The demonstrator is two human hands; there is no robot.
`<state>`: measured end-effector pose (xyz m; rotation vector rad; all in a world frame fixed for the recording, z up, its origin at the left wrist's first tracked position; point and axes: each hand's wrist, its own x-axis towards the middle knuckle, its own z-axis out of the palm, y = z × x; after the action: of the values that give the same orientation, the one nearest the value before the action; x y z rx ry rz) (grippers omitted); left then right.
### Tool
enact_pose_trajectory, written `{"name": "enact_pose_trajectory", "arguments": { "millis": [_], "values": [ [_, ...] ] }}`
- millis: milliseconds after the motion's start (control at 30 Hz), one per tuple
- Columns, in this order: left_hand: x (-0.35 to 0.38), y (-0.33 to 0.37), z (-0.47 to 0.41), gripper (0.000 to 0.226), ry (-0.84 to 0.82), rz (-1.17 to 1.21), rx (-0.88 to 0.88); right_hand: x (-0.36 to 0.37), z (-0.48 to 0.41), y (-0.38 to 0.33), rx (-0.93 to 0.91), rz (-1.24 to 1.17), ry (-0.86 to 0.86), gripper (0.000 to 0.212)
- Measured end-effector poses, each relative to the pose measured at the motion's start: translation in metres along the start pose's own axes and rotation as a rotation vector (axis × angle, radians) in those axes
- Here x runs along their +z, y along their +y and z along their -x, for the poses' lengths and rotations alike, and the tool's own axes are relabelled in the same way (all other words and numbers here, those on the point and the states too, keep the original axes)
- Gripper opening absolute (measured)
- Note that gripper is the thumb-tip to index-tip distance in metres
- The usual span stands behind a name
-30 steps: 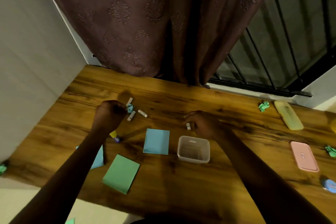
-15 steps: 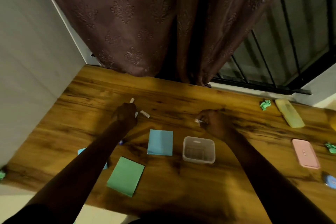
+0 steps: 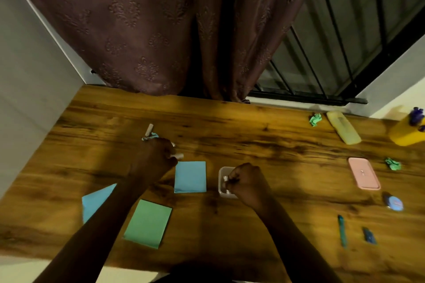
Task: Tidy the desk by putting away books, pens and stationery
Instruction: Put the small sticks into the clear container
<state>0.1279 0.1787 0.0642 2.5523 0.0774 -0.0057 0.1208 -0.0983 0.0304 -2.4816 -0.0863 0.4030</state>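
The right hand [image 3: 247, 182] is closed in a fist over the small clear plastic box [image 3: 222, 181] in the middle of the frame. It pinches a tiny white stick [image 3: 225, 178] (maybe chalk or an eraser, too small to tell) right above the box. The left hand [image 3: 156, 156] is curled shut too, a little left of center, and a short white stick [image 3: 178, 156] pokes out of its fingers.

Just above that hand, 1 more white stick [image 3: 149, 129] lies on the brown wooden desk [image 3: 264, 140], beside a small teal scrap [image 3: 150, 136].

A light blue square paper pad [image 3: 190, 176] lies flat between the 2 hands. A green paper pad [image 3: 148, 223] lies lower left, and another blue sheet [image 3: 96, 201] peeks out from under the left arm.

On the right side sit a pink flat case [image 3: 363, 173], a yellow long case [image 3: 343, 127] and a teal pen [image 3: 342, 230].
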Motion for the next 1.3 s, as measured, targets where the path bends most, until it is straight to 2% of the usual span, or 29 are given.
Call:
{"name": "enact_pose_trajectory", "arguments": {
  "millis": [167, 233, 567, 700, 800, 867, 1033, 1133, 1200, 1300],
  "values": [
    [0.007, 0.025, 0.025, 0.020, -0.167, 0.545, -0.185, 0.015, -0.009, 0.000, 0.070, 0.194, -0.001, 0.033],
    [0.012, 0.035, 0.035, 0.024, -0.190, 0.663, -0.223, 0.017, -0.011, -0.004, 0.095, 0.230, -0.015, 0.037],
    [0.019, 0.046, 0.056, 0.031, -0.252, 0.740, -0.195, 0.012, -0.011, -0.012, 0.063, 0.232, -0.135, 0.038],
    [0.021, 0.059, 0.052, 0.033, -0.258, 0.822, -0.189, -0.023, 0.000, -0.017, -0.031, 0.043, -0.126, 0.029],
    [0.030, 0.066, 0.049, 0.024, -0.195, 0.818, -0.172, -0.044, 0.019, -0.024, -0.010, -0.402, -0.313, 0.042],
    [0.038, 0.071, 0.047, 0.017, -0.156, 0.815, -0.164, -0.046, 0.029, -0.027, -0.024, -0.496, -0.318, 0.049],
    [0.054, 0.081, 0.038, 0.014, -0.131, 0.801, -0.127, -0.040, 0.034, -0.020, -0.018, -0.409, -0.079, 0.030],
    [0.050, 0.068, 0.024, 0.028, -0.111, 0.753, -0.125, -0.034, 0.026, -0.014, -0.008, -0.124, 0.018, 0.027],
    [0.043, 0.050, 0.011, 0.035, -0.090, 0.652, -0.146, -0.023, 0.018, -0.012, 0.006, 0.059, 0.022, 0.030],
    [0.032, 0.026, -0.004, 0.024, 0.024, 0.319, -0.104, -0.007, 0.005, -0.010, 0.050, 0.245, -0.021, 0.043]
  ]
}}
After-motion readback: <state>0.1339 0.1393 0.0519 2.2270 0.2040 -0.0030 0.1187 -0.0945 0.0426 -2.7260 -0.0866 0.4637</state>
